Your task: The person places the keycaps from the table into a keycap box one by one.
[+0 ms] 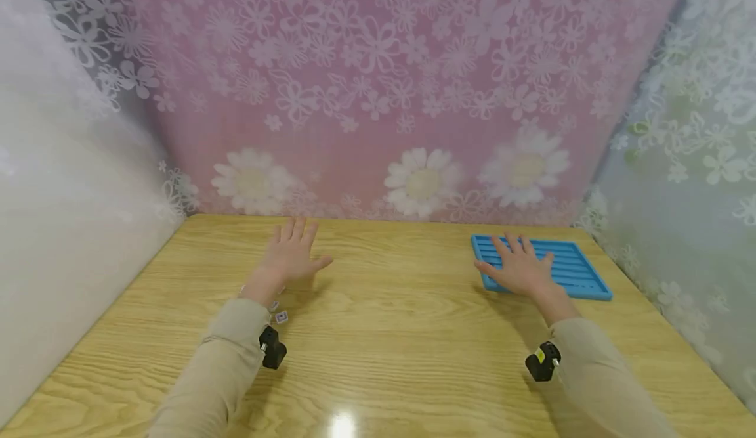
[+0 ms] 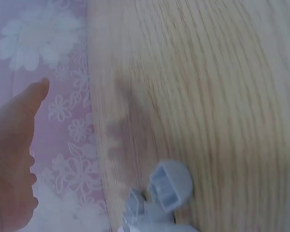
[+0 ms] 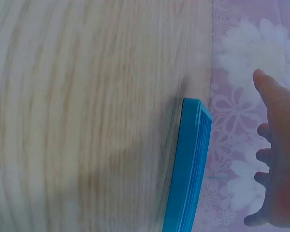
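Observation:
My left hand (image 1: 291, 257) hovers over the left part of the table, fingers spread and holding nothing. Beneath that wrist lie a few small whitish pieces (image 1: 281, 317), partly hidden by the arm. In the left wrist view they appear as grey-white hollow pieces (image 2: 171, 186) with ridges inside; their kind is unclear. A blue ridged tray (image 1: 575, 267) lies flat at the right. Above its left part my right hand (image 1: 522, 268) is held with fingers spread, gripping nothing. The right wrist view shows the tray's side wall (image 3: 181, 169) apart from the hand.
The wood-grain table (image 1: 390, 333) reaches back to a pink flowered curtain (image 1: 378, 96). A pale wall (image 1: 71, 195) bounds the left side and a flowered sheet (image 1: 685, 228) the right. Black cameras sit at both wrists.

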`<action>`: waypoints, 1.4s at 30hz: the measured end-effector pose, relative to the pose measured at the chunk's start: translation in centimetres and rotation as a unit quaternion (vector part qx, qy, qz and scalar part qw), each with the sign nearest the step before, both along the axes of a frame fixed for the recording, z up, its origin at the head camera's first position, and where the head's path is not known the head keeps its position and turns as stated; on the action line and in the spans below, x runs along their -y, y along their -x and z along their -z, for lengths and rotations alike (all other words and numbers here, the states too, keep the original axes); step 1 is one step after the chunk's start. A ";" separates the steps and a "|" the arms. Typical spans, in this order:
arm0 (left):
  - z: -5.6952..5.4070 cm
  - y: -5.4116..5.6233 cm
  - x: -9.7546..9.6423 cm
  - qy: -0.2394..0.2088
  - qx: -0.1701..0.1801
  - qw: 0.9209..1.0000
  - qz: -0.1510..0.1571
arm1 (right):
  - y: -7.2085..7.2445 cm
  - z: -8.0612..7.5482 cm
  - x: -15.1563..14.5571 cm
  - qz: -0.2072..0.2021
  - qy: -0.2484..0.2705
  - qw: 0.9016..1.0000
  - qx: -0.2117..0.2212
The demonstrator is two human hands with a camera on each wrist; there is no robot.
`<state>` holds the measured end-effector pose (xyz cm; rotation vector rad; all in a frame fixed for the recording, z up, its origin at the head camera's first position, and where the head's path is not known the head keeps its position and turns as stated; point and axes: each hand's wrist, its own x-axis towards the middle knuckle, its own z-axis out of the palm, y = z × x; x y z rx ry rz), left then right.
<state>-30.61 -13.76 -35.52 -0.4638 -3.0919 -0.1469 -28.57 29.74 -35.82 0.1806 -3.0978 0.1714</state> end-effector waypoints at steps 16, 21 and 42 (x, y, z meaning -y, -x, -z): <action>-0.7 1.1 -9.4 0.044 -0.038 0.996 0.068 | -1.2 0.0 -6.7 -0.002 0.014 0.998 -0.067; -1.2 0.9 -12.9 0.053 -0.049 0.992 0.101 | -2.1 -0.3 -9.3 0.002 0.035 0.998 -0.052; 1.0 -1.0 -26.9 0.118 -0.095 0.968 0.200 | -4.3 1.7 -16.6 0.019 -0.019 1.000 -0.016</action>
